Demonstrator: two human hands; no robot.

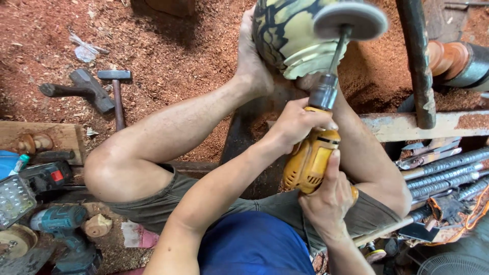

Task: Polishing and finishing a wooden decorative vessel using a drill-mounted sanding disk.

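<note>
The floor (178,46) is buried in reddish sawdust, far side especially. Biggest thing being worked on is a round carved bowl (288,35) with a dark and cream pattern, sitting at the far centre and propped against a bare foot (252,61) (looks like the foot is bracing it). A grey sanding disc (350,20) presses its right side, spinning on the shaft of a yellow drill (310,158) in the middle. The left hand (295,122) is curled around the drill's front, just behind the chuck; the right hand (328,196) is wrapped tight round the grip nearer the body. Over on the left there's a hammer (116,91) on the sawdust, and near left a teal cordless drill (63,229).
</note>
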